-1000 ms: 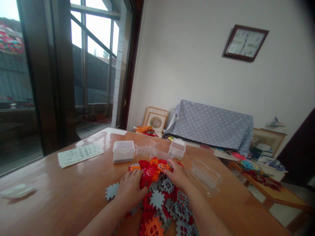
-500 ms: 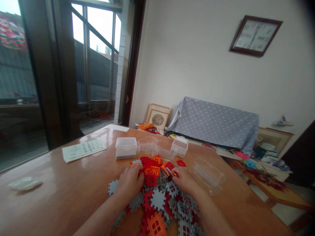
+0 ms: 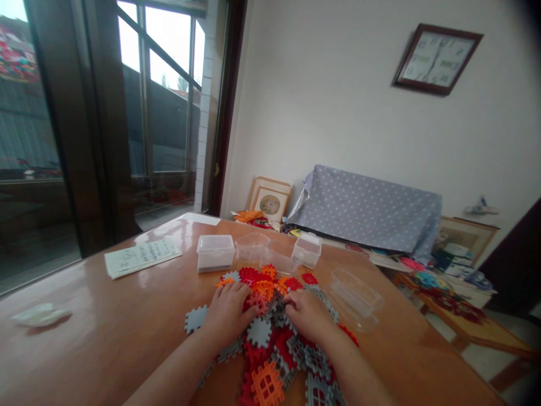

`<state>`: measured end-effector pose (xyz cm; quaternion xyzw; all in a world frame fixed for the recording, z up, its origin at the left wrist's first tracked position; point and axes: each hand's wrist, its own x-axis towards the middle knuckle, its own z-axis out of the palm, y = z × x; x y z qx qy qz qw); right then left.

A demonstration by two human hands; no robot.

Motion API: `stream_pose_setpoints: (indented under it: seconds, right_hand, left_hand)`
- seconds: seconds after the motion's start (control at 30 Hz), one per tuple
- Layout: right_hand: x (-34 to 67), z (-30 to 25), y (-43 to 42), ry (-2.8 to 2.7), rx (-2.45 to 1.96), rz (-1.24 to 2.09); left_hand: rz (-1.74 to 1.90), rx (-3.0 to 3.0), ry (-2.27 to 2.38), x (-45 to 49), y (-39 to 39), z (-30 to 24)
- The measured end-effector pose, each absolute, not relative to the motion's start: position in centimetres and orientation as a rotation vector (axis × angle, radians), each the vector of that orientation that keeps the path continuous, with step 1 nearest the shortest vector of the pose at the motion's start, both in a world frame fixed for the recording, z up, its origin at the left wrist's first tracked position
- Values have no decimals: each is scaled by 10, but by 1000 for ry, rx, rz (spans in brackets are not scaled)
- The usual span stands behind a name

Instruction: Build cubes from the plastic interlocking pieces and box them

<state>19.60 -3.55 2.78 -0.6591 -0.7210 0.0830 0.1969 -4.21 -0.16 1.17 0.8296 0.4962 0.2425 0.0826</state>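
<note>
A heap of flat red, orange and grey toothed plastic tiles point(image 3: 274, 349) lies on the brown wooden table point(image 3: 127, 327) in front of me. My left hand point(image 3: 228, 312) rests palm down on the heap's left side, fingers curled over the tiles. On the heap's right side lies my right hand point(image 3: 307, 313), palm down, its fingertips among the tiles near the middle. A single grey tile point(image 3: 195, 319) sits apart, just left of my left hand.
Clear plastic boxes stand behind the heap: a lidded one point(image 3: 214, 252), an open one point(image 3: 252, 246), a small one point(image 3: 306, 250), and a larger one point(image 3: 354, 297) to the right. A sheet of paper point(image 3: 141, 256) and a crumpled white thing point(image 3: 40, 314) lie to the left.
Both hands have drawn a little closer together over the heap, and the tiles under them have shifted. The view has lifted slightly.
</note>
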Motion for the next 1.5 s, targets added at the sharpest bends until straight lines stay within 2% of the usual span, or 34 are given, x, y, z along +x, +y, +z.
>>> stream_pose_setpoints:
  seconds: [0.4,0.6,0.73,1.0,1.3,1.5]
  right_hand:
    - [184,8,-8,-1641,-1810,697]
    - [165,21,-9,-1485,-1669,1000]
    - [156,16,-8,-1414,-1417,1203]
    - [145,9,-6,-1413,-1542,1026]
    - [139,6,-8,-1146,-1305,1279]
    - [159,27,-15,-933,-1214,1340]
  left_hand:
    - [818,2426,1406,-45,6,9]
    - [833,2400,1431,-43,8,5]
    - [864,2309,1466,-42,11,-1]
    - [917,2150,1476,-43,13,-4]
    - [1045,2072,1492,-42,17,-14]
    - [1157,2075,1358,-43,21,-15]
